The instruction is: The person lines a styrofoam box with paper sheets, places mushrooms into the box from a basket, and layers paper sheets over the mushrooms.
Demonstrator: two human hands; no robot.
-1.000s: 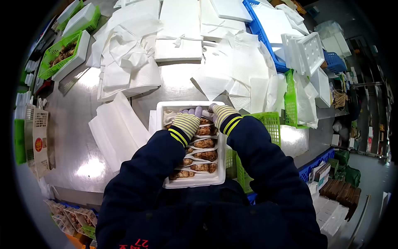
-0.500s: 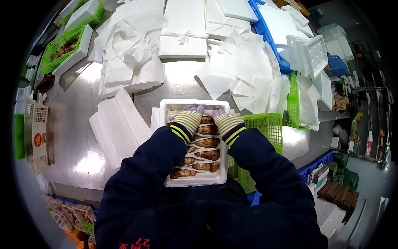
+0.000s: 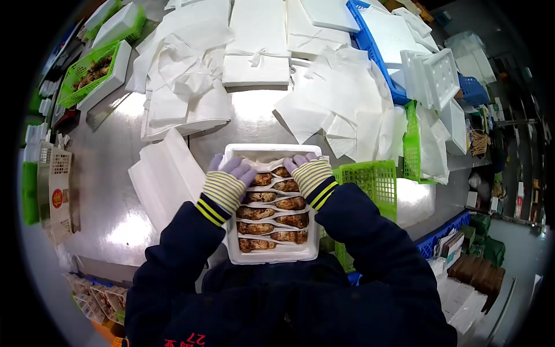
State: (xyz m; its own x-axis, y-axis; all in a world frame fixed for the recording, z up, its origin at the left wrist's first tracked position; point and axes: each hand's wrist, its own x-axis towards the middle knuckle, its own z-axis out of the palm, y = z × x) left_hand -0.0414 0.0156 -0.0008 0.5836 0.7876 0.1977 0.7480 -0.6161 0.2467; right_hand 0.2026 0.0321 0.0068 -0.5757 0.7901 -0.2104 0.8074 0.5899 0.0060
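Note:
A white foam box (image 3: pixel 273 254) stands at the table's near edge in front of me. Brown mushrooms (image 3: pixel 255 213) lie in it in two columns, with white paper between the rows. My left hand (image 3: pixel 228 184), in a striped glove with lilac fingertips, is at the box's upper left side, fingers apart, holding nothing. My right hand (image 3: pixel 306 171), gloved alike, has its fingers over the upper right corner, beside white paper lining (image 3: pixel 263 164); whether it grips the paper or the rim is hidden.
A folded white sheet (image 3: pixel 167 179) lies left of the box. A green basket (image 3: pixel 370 182) stands at its right. Paper piles (image 3: pixel 329 104) and foam lids (image 3: pixel 255 68) lie behind. At far left sits a green basket of mushrooms (image 3: pixel 92 75).
My left hand has moved left and off the mushrooms, its fingers spreading, so the left column shows. My right hand remains near the upper right corner.

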